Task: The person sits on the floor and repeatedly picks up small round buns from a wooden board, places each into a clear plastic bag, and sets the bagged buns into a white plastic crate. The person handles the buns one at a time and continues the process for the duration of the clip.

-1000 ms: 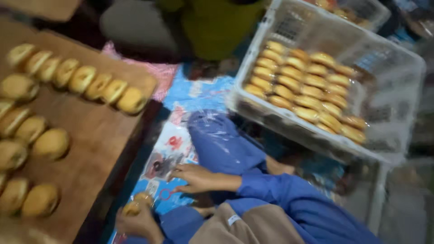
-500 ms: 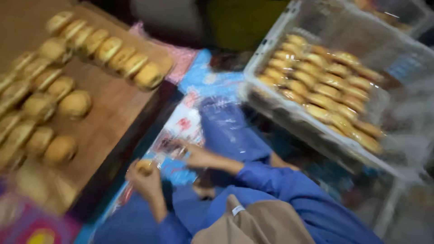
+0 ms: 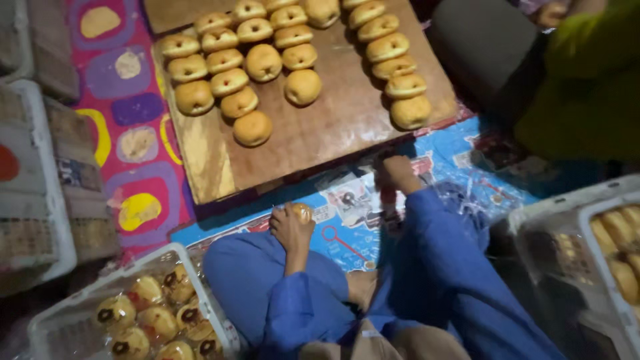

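My left hand (image 3: 291, 229) is closed around a round golden bun (image 3: 301, 211), held just above my blue-clad knee. My right hand (image 3: 397, 175) is pinched on clear plastic wrappers (image 3: 350, 193) lying on the blue printed mat (image 3: 460, 155), close to the front edge of the wooden board. That wooden board (image 3: 313, 133) lies ahead of me and carries several rows of unwrapped buns (image 3: 263, 63). Both my sleeves are blue.
A white crate (image 3: 100, 300) at lower left holds several wrapped buns. Another white crate (image 3: 560, 213) with buns stands at the right edge. A person in a green top (image 3: 587, 87) sits at upper right. More pale crates (image 3: 27, 173) line the left, on a colourful mat.
The view has swung left and up, so the board now fills the top and the right crate has slid to the edge. My left hand still holds the bun; my right hand reached forward onto the wrappers.
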